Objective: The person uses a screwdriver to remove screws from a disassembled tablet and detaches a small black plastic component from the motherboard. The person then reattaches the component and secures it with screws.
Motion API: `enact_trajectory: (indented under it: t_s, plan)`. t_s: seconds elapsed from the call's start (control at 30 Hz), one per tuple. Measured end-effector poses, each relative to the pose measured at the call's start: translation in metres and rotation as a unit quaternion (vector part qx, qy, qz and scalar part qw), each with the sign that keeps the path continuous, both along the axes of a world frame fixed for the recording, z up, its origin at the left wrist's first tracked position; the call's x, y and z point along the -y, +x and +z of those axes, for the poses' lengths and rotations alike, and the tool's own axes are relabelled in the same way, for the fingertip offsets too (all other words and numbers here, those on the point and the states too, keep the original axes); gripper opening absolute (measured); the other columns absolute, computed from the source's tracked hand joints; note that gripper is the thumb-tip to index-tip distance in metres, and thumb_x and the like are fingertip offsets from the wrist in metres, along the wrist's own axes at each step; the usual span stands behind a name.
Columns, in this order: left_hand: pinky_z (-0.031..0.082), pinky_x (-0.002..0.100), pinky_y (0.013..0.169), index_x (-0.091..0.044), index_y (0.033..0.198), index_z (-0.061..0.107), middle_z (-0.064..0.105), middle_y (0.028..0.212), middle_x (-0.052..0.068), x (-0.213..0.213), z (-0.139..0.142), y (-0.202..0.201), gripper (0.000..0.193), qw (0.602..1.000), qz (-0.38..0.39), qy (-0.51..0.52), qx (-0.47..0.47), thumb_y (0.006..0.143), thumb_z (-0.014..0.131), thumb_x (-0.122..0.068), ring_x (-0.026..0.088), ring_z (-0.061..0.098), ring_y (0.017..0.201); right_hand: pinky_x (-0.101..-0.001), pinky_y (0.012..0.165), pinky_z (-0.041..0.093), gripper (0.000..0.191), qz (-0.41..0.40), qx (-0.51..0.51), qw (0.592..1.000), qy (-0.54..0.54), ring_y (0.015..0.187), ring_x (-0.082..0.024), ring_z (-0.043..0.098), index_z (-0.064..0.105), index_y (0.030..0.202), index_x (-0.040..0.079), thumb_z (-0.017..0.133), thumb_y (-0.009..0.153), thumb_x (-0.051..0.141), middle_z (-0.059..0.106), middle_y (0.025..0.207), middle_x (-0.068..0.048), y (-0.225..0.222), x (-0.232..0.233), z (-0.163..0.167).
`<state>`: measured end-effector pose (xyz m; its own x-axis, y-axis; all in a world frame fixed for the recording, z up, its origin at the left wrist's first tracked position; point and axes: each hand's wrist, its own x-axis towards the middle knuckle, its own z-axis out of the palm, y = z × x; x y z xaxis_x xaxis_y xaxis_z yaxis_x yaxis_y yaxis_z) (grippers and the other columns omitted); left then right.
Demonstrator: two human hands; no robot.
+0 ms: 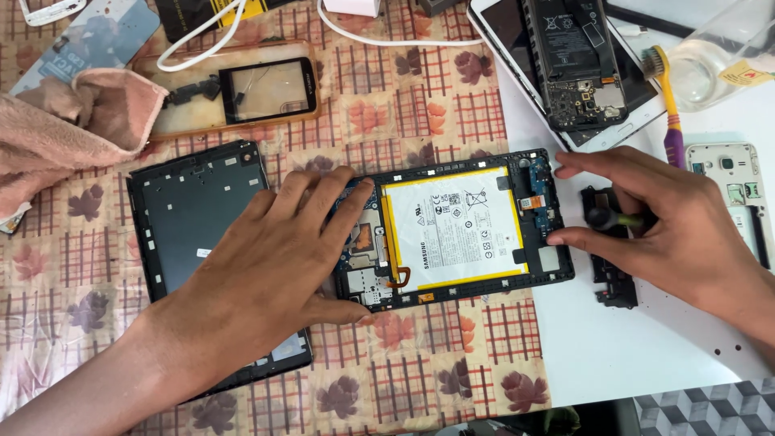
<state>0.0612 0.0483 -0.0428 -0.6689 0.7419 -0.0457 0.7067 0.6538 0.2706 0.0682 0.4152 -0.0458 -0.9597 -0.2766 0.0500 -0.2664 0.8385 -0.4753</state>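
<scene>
A white label with black print covers the yellow-edged battery in the open tablet. Left of the tablet lies a dark screen panel; above-left, a small black-framed touchscreen.

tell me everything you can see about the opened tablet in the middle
The opened black-framed tablet lies flat, back cover off, partly on the patterned floral cloth and partly on the white sheet. A large white battery with yellow edging fills its centre, with blue circuit boards at both ends. The left hand presses on its left end; the right hand, holding a dark-handled tool, touches its right edge with the fingers.
</scene>
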Motion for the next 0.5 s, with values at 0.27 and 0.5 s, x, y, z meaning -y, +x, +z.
enact_trajectory:
  t_s: [0.27, 0.5]
  plan:
    - [0.03, 0.056, 0.11, 0.009, 0.153, 0.028, 0.035, 0.146, 0.024, -0.003, 0.005, 0.002, 0.112, 1.0, 0.001, -0.015, 0.007, 0.078, 0.07, -0.064, 0.039, 0.028, 0.141, -0.0287, 0.043, 0.052, 0.087, 0.027, 0.049, 0.998, 0.038, 0.05, -0.015, 0.054, 0.052, 0.148, 0.02, 0.086, 0.068, 0.026, 0.066, 0.136, -0.005, 0.0, 0.004, 0.009]
    - [0.031, 0.057, 0.108, 0.008, 0.153, 0.028, 0.035, 0.145, 0.023, -0.004, 0.005, 0.002, 0.113, 1.0, 0.001, -0.019, 0.008, 0.077, 0.071, -0.064, 0.039, 0.028, 0.14, -0.0263, 0.054, 0.045, 0.033, -0.023, -0.073, 0.997, -0.014, 0.064, -0.011, 0.055, 0.073, 0.11, 0.007, 0.086, 0.082, 0.015, 0.074, 0.099, -0.004, 0.011, -0.015, 0.018]
